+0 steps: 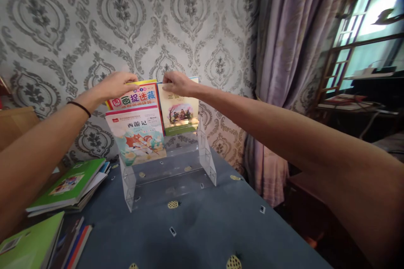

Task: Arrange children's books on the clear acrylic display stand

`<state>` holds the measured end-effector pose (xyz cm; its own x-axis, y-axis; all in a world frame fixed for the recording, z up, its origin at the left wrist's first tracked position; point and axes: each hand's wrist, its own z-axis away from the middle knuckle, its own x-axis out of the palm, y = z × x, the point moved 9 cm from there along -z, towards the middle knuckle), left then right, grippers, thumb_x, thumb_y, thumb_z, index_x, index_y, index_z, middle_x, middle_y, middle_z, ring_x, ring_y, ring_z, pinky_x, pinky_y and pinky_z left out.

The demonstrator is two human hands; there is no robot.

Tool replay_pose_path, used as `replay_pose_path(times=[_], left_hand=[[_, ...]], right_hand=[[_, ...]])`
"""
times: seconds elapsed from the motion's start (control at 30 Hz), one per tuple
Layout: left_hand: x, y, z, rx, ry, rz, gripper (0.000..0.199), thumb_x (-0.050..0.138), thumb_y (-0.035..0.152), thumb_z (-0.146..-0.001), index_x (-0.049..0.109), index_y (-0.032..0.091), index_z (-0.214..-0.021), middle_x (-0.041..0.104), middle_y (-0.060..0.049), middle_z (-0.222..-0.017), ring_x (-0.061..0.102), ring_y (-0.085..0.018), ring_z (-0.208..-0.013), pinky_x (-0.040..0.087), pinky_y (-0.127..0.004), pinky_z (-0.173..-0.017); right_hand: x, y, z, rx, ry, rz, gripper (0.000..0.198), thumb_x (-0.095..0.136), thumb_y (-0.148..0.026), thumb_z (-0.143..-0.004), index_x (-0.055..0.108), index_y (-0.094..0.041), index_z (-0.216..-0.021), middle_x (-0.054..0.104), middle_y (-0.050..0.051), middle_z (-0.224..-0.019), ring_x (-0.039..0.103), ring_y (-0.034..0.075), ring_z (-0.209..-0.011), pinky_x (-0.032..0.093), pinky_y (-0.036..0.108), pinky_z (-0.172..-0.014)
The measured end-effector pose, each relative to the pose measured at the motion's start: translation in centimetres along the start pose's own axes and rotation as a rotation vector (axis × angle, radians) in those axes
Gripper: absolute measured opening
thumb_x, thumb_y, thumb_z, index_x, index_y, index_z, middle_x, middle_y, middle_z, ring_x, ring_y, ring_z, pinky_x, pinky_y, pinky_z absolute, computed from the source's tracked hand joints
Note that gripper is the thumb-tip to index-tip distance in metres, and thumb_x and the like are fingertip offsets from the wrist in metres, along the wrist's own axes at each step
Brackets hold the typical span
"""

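Observation:
A clear acrylic book rack (pixel 208 164) with stepped tiers stands on the table. My right hand (pixel 176 84) pinches the top edge of a cream book (pixel 181 111) with a green lower band, upright in the rack's back right. To its left, my left hand (pixel 121 84) has its fingers closed over the top edge of a colourful picture book (pixel 145 96) with a yellow-red border. In front of that book, a pale storybook (pixel 135 134) with a pink top edge and an illustrated figure leans in the rack, its lower half showing through the plastic.
A pile of books topped by a green one (pixel 69 183) lies at the table's left, with a second stack under a light green book (pixel 28 241) nearer me. The dark blue tablecloth (pixel 195 227) has pineapple prints. Patterned wallpaper is behind; a purple curtain (pixel 280 50) hangs right.

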<state>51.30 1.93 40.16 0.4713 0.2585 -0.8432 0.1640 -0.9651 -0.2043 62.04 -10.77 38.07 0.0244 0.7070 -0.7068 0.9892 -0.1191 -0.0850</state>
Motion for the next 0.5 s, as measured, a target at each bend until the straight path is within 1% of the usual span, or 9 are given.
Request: replay_pose_path(times=[0.13,0.3,0.5], left_hand=[[0.17,-0.40,-0.36,-0.004,0.003,0.007,0.040,0.050,0.050,-0.085,0.071,0.019,-0.098,0.070,-0.008,-0.088,0.056,-0.022,-0.076,0.035,-0.032,-0.067],[0.05,-0.20,-0.38,0.003,0.012,0.010,0.039,0.050,0.050,-0.085,0.071,0.019,-0.096,0.070,-0.008,-0.086,0.056,-0.021,-0.078,0.036,-0.031,-0.068],[0.05,0.38,0.17,-0.023,-0.034,0.085,0.038,0.049,0.049,-0.085,0.070,0.019,-0.095,0.070,-0.007,-0.084,0.058,-0.021,-0.075,0.039,-0.031,-0.068]], right_hand=[[0.34,-0.07,-0.45,-0.015,0.016,-0.012,0.008,0.057,-0.009,-0.081,0.058,-0.017,-0.080,0.059,0.003,-0.079,0.050,0.017,-0.077,0.036,0.030,-0.069],[0.38,-0.13,-0.37,0.010,0.039,-0.008,0.008,0.056,-0.009,-0.082,0.061,-0.014,-0.084,0.062,0.005,-0.084,0.052,0.018,-0.079,0.037,0.031,-0.072],[0.60,-0.66,0.13,0.007,0.055,0.024,0.008,0.054,-0.011,-0.085,0.060,-0.017,-0.087,0.063,0.006,-0.087,0.051,0.019,-0.078,0.037,0.031,-0.070]])
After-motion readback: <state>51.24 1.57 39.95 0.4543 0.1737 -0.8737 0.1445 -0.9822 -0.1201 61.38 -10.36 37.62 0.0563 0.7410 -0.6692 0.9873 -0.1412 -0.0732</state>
